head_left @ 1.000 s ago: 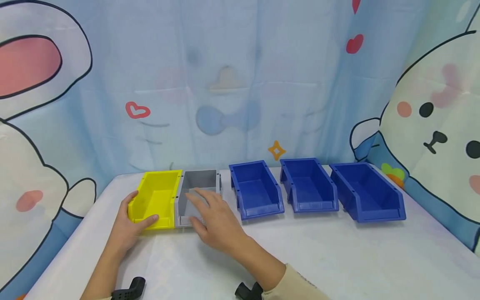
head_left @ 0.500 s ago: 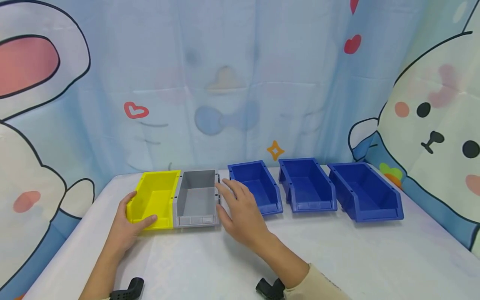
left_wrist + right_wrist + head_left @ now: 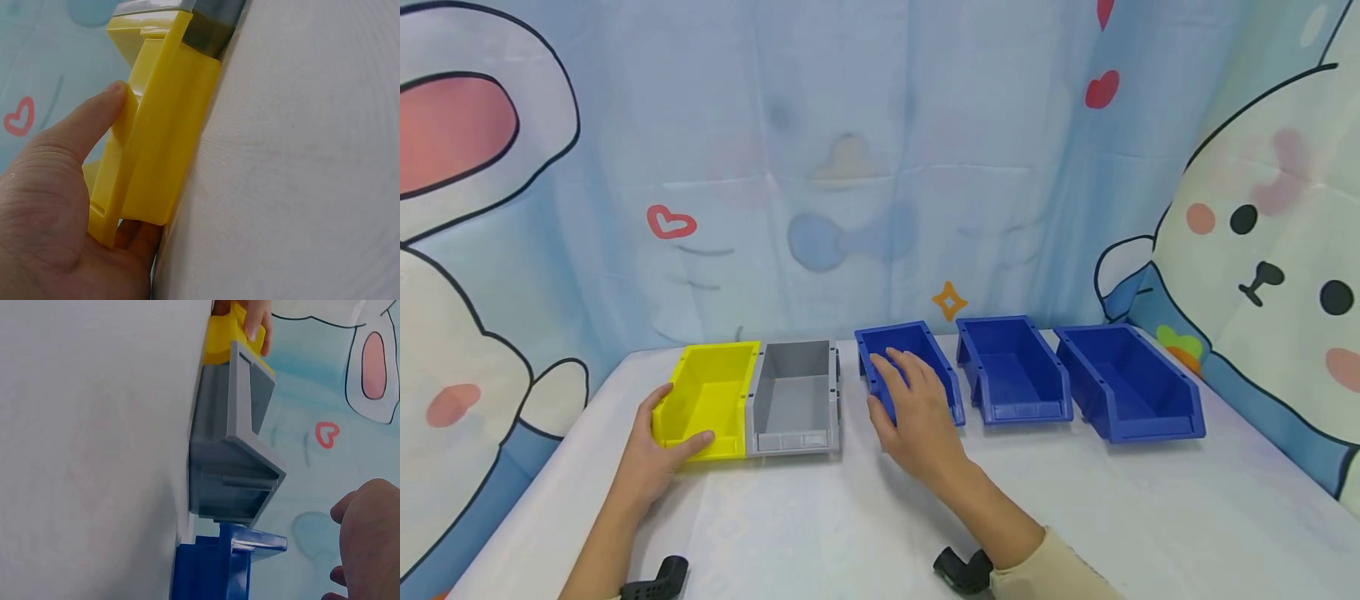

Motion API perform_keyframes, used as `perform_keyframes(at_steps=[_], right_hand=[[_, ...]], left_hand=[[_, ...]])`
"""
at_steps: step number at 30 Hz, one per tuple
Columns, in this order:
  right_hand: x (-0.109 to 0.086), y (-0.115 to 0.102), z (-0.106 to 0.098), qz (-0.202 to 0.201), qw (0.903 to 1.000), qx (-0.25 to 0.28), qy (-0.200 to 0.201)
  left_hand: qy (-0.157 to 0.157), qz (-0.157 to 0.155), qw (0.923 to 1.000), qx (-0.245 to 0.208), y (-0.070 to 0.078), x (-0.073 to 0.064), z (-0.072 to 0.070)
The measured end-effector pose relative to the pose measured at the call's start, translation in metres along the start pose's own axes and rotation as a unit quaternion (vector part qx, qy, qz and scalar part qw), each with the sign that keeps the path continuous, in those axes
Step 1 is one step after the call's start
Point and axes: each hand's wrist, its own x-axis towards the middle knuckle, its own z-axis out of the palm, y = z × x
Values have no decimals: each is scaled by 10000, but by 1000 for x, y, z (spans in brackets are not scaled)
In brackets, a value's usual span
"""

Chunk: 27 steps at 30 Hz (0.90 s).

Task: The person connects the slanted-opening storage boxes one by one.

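Note:
My left hand [image 3: 658,446] grips the yellow storage bin [image 3: 709,404] at its front left corner in the head view. The left wrist view shows the thumb over the rim of that bin [image 3: 156,131] and fingers around its side. Against the yellow bin's right side stands a grey bin [image 3: 795,396]. My right hand [image 3: 921,417] is over the front left of the leftmost blue bin [image 3: 898,337], fingers loosely bent and holding nothing. In the right wrist view a gap separates this hand [image 3: 375,540] from the blue bin [image 3: 237,569].
Two more blue bins, a middle one [image 3: 1015,375] and a right one [image 3: 1131,387], stand apart along the back of the white table [image 3: 805,533]. A narrow gap lies between the grey bin and the leftmost blue one. Behind hangs a printed curtain [image 3: 737,125].
My right hand has moved right, from over the grey bin to over the leftmost blue bin. The left hand keeps its hold on the yellow bin, and the bins stand as before.

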Motion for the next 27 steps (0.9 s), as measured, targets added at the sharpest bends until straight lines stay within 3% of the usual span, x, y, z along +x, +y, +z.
perform_keyframes(at_steps=[10,15,23,27], right_hand=[[1,22,-4,756,9965,-283,196],[-1,33,-5,1265,9913,-363,30],[-2,40,-6,1564,9868,-418,-68],[-3,45,-7,1966,9796,-382,-173]], left_hand=[[-52,11,10000,15,0,1,0],[-28,20,10000,35,1,0,-1],[26,52,10000,41,-3,0,1],[25,69,10000,58,-2,0,1]])
